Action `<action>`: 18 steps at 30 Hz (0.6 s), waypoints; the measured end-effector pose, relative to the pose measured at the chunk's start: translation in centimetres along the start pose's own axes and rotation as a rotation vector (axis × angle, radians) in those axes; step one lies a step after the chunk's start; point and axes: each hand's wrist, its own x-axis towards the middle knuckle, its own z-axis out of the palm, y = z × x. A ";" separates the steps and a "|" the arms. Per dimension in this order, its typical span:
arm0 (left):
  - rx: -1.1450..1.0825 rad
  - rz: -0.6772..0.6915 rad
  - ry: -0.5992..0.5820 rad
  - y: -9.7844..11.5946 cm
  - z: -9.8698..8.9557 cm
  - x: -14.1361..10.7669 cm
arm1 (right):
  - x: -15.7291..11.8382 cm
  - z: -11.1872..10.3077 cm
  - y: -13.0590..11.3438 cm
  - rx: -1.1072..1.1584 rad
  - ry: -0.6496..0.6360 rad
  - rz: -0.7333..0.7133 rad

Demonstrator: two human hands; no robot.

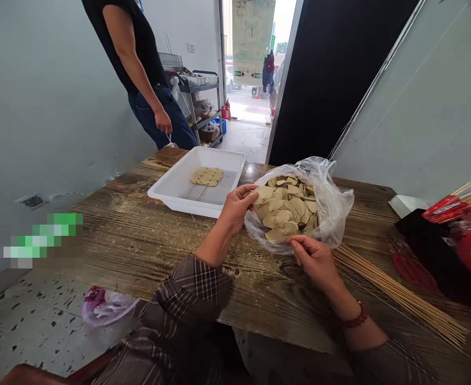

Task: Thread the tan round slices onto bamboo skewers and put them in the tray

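Note:
Between my hands, a thin wooden skewer carries a row of flat, pale beige slices (276, 218). My left hand (238, 204) pinches the slice at the far upper end. Down at the near end, my right hand (312, 258) grips the skewer (290, 238) between thumb and fingers. Just beyond the row is a clear plastic bag (335, 200), open at the top and full of loose slices (295, 187). Within the white tray (171, 200) to the left lie skewered slices (206, 175), their sticks pointing toward me.
A bundle of bare skewers (404, 294) lies at the right of the wooden table (139, 246), near red-handled scissors (412, 270) and a black box (424, 235). Beyond the table stand another person (139, 69) and a cart (203, 88). A plastic bag (107, 307) sits low at left.

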 end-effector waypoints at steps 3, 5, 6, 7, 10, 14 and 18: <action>-0.039 -0.020 0.029 -0.3 0.0 0.1 | 0.0 0.1 0.0 -0.047 0.021 -0.033; -0.077 -0.037 0.048 -0.4 -0.1 0.2 | -0.1 0.1 -0.1 -0.073 0.038 -0.048; -0.097 -0.045 0.057 -0.5 -0.1 0.2 | -0.1 0.1 -0.1 -0.078 0.043 -0.051; -0.117 -0.051 0.063 -0.6 -0.1 0.3 | -0.1 0.1 -0.1 -0.079 0.046 -0.051; -0.154 -0.058 0.063 -0.6 0.0 0.2 | -0.2 0.2 -0.1 -0.066 0.048 -0.045; -0.165 -0.046 0.057 -0.6 0.0 0.2 | -0.2 0.2 0.1 -0.082 0.065 -0.070; -0.186 -0.060 0.038 -0.6 -0.1 0.2 | -0.1 0.2 0.3 -0.091 0.068 -0.101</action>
